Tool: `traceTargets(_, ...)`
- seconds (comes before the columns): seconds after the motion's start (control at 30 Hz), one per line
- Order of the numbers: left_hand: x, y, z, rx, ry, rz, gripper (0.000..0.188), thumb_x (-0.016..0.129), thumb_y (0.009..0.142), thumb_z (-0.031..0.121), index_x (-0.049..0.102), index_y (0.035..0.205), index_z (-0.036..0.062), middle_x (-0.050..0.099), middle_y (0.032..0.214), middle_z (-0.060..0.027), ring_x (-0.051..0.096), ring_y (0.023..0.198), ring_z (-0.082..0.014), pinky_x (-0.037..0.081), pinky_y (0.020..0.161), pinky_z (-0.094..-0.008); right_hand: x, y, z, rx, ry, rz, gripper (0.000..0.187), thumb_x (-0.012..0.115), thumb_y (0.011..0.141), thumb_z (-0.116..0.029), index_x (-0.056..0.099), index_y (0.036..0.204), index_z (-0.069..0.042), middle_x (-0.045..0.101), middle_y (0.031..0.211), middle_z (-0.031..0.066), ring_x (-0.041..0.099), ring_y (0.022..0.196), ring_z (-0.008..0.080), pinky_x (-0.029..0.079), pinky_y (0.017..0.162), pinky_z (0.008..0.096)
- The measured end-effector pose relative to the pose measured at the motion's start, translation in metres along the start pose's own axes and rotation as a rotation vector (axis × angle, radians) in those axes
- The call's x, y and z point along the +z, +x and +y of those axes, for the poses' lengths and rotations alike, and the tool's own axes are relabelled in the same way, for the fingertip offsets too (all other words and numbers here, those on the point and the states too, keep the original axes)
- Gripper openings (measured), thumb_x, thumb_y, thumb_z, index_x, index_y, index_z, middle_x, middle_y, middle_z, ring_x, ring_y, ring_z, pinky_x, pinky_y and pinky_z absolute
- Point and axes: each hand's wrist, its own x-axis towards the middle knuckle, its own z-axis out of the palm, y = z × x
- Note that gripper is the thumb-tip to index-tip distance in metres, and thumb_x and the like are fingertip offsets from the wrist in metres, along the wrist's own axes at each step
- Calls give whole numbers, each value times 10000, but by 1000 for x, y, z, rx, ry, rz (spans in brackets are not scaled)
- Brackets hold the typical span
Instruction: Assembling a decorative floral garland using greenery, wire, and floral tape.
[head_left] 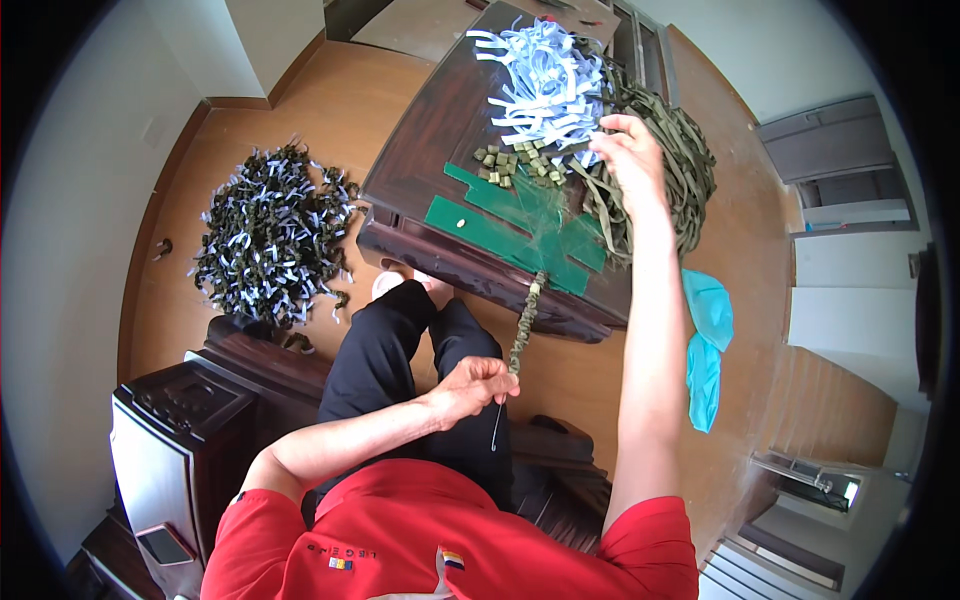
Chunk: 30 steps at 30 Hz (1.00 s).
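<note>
Over my lap, my left hand [475, 387] pinches the lower end of a scrunched olive fabric band [526, 325]. The band stretches up to the near edge of the dark wooden table [420, 150]. Below the fingers hangs a thin metal rod [496, 428] with a small hooked end. My right hand [632, 155] is raised over the table's right side, thumb and fingers closed together; what they hold, if anything, is too small to make out. Beside it are a heap of pale blue-white strips [545, 85] and a pile of long olive straps [685, 150].
Small olive folded pieces [508, 160] and green sheets [470, 222] lie on the table. A heap of dark green bands with pale strips [272, 240] covers floor at left. A turquoise bag [708, 320] lies at right. A phone [166, 544] rests at lower left.
</note>
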Motion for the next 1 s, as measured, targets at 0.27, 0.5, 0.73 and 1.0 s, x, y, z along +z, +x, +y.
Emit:
traceTargets(0.27,9,-7,-2,-11,-75,-13,157,602,860,187,631,766,64,518,620,22,317,432,-14,181,382,-164,-75,-191,-61,-87,418,-1,355,556,883,-6,539,1233,49,641,1083,171,607,925,159,478,823,238)
traceTargets(0.5,17,-7,-9,-6,-46,-28,163,600,876,202,651,793,71,517,639,29,335,430,-18,234,381,-152,-53,-331,-3,184,160,31,165,537,870,21,659,981,14,655,978,104,598,848,155,462,777,240)
traceTargets(0.73,24,-2,-3,-23,-5,35,171,569,922,137,655,853,7,505,673,10,279,456,-15,189,387,-160,14,-375,31,252,354,-118,84,539,891,-22,622,885,-12,629,830,58,516,683,102,426,647,220)
traceTargets(1.0,23,-4,-1,-39,55,2,155,616,890,215,652,824,80,516,667,51,341,472,0,240,425,-134,29,-383,38,433,520,-137,95,561,902,-48,630,943,2,617,809,71,507,659,66,399,584,165)
